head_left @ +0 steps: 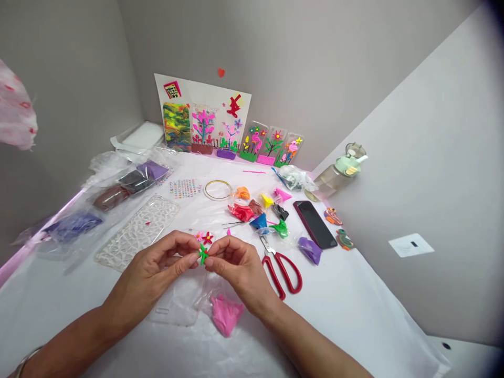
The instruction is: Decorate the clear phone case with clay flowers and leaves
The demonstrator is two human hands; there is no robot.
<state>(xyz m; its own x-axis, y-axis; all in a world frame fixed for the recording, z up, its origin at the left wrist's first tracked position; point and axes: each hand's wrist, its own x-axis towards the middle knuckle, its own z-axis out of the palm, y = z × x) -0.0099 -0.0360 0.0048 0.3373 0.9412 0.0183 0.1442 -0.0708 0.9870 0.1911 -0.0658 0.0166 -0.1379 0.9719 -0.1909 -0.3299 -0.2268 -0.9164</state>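
Note:
My left hand (167, 260) and my right hand (232, 260) meet at the centre, thumbs and fingertips pinching a small green clay piece (202, 254) from both sides. A bit of red shows at its right edge. Just beyond it lie a pink clay flower (199, 236) and a red clay flower (208, 238). Below my hands is a clear phone case (177, 304), partly covered by them. A bag of pink clay (226, 314) lies at its right side.
Red-handled scissors (283, 270), a phone (315, 224) and bagged clay such as purple (310, 250) lie right. A textured clear case (136, 233) lies left. Decorated cases (254, 142) lean on the back wall; a bottle (334, 176) stands back right.

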